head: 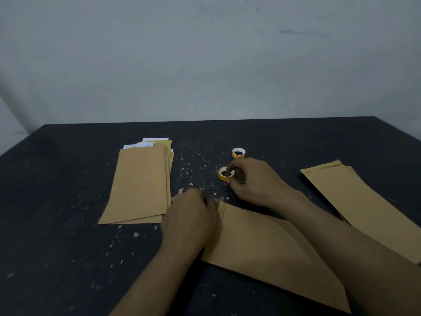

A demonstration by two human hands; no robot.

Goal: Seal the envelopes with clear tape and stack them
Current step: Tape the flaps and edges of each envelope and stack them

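matt kraft-paper envelopes [139, 185], speckled matt tbl [68, 201]

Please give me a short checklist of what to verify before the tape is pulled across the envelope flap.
1. Right hand grips a tape roll: ok.
2. Left hand rests on the flap end of the middle envelope: ok.
3. Flap folded flat: cannot tell, the hand covers it.
4. Tape end stuck to the flap: cannot tell, blurred.
5. Spare roll apart from both hands: ok.
6. Left pile closed: not ok, white papers stick out.
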